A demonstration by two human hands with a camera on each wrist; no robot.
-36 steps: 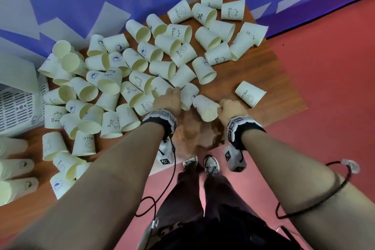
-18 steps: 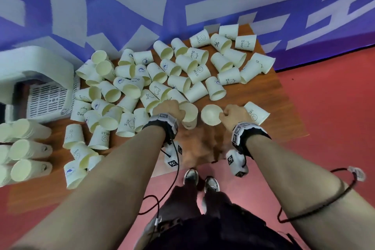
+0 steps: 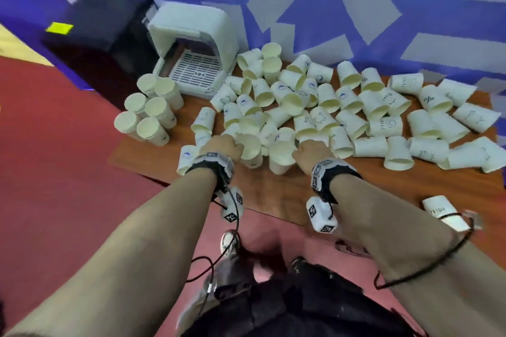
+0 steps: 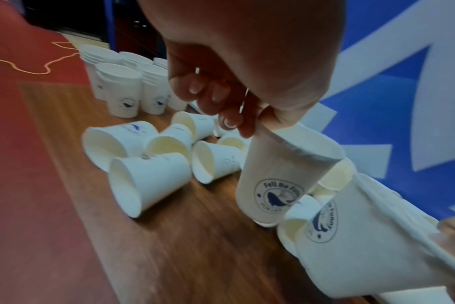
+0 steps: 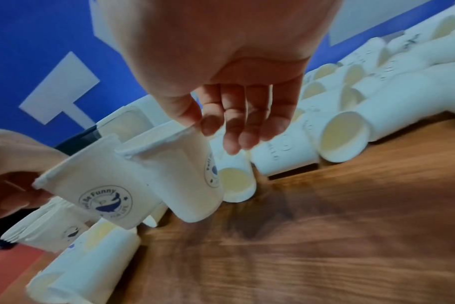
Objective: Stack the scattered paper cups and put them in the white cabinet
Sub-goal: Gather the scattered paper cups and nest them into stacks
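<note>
Many white paper cups (image 3: 342, 107) lie scattered on their sides over the wooden table (image 3: 273, 191). My left hand (image 3: 221, 148) pinches the rim of one upright cup (image 4: 281, 181) with a blue fish logo, held just above the table. My right hand (image 3: 309, 152) pinches the rim of a second logo cup (image 5: 179, 174), tilted and touching the left one (image 5: 99, 185). In the head view the two held cups (image 3: 280, 157) hang side by side between my hands. The white cabinet (image 3: 191, 60) stands open at the table's far left corner.
Several finished cup stacks (image 3: 150, 112) stand upright in front of the cabinet. A black box (image 3: 95, 35) sits left of the cabinet on the red floor. One lone cup (image 3: 443, 210) lies near the front right edge. A blue and white wall backs the table.
Each hand has picked a lying cup off the table and turned it mouth up. The two cups have come together, and the head view has swung left to show the cabinet.
</note>
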